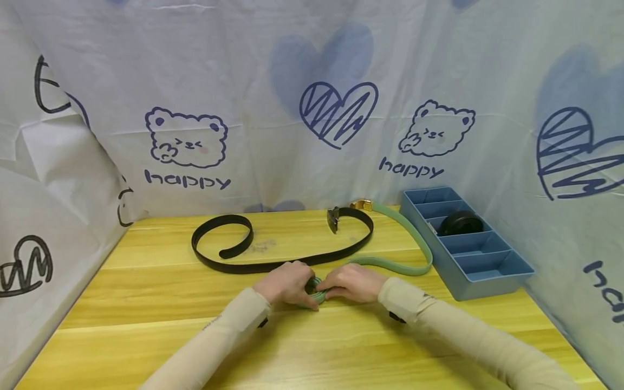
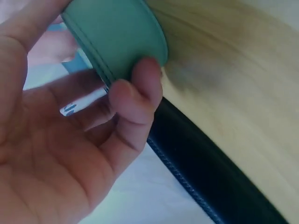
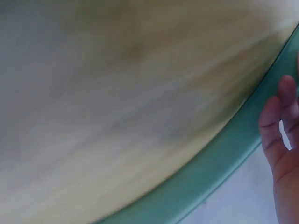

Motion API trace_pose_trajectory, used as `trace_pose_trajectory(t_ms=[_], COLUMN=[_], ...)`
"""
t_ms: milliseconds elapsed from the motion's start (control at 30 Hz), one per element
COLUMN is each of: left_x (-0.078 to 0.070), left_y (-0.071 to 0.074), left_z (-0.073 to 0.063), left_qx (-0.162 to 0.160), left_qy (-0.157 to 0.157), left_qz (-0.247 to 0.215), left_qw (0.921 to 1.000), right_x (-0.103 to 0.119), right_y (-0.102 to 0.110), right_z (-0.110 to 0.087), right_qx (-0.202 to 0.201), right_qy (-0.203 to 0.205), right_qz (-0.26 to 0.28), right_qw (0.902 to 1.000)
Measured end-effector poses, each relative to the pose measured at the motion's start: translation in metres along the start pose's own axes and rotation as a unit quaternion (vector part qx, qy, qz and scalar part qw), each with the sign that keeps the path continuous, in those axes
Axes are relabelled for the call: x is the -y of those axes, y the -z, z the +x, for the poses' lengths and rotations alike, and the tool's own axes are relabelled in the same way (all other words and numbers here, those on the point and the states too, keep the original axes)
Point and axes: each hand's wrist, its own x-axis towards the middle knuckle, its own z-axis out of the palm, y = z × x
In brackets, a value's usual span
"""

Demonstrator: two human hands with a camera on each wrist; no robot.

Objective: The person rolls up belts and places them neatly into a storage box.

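A green belt (image 1: 423, 252) is partly rolled into a small coil (image 2: 114, 39) at the front middle of the table. Its loose length curves right and back to a gold buckle (image 1: 362, 205). My left hand (image 1: 288, 283) grips the coil from the left, fingers and thumb bent around its outside. From the right, my right hand (image 1: 359, 281) holds the coil at its near and inner edge. In the right wrist view, the fingers (image 3: 271, 119) lie along the green strap. Parts of the coil are hidden behind both hands.
Behind the hands a black belt (image 1: 273, 267) lies unrolled, curled at its left end, with a dark buckle (image 1: 333, 219). At the right stands a blue-grey divided box (image 1: 441, 265) with a rolled black belt (image 1: 460, 222) inside. A printed white cloth (image 1: 263, 108) borders the table.
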Motion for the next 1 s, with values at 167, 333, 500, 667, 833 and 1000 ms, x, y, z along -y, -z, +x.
trace_pose_trajectory(t_ms=[167, 333, 500, 667, 833, 1000], left_x=[0.002, -0.001, -0.007, -0.01, -0.006, -0.004], left_y=[0.005, 0.007, 0.003, -0.001, 0.002, 0.005], left_z=[-0.001, -0.003, -0.004, -0.001, 0.003, 0.005], left_qx=[0.037, 0.048, 0.014, -0.011, -0.002, 0.024], left_qy=[-0.033, -0.023, 0.039, 0.037, -0.008, -0.023], left_qz=[-0.017, -0.008, -0.005, 0.013, 0.028, 0.003], left_qw=[0.9986, 0.9986, 0.9991, 0.9992, 0.9996, 0.9995], right_x=[-0.003, -0.003, -0.003, -0.003, -0.006, -0.006], right_y=[0.001, -0.001, -0.003, -0.002, 0.002, 0.002], right_z=[-0.005, -0.003, -0.001, -0.002, -0.007, -0.007], right_qx=[-0.004, -0.02, -0.027, -0.024, -0.008, -0.009], right_qy=[0.003, 0.026, 0.023, 0.019, 0.001, 0.005], right_qz=[-0.03, -0.041, -0.034, -0.017, -0.024, -0.04], right_qw=[0.9995, 0.9986, 0.9988, 0.9994, 0.9997, 0.9992])
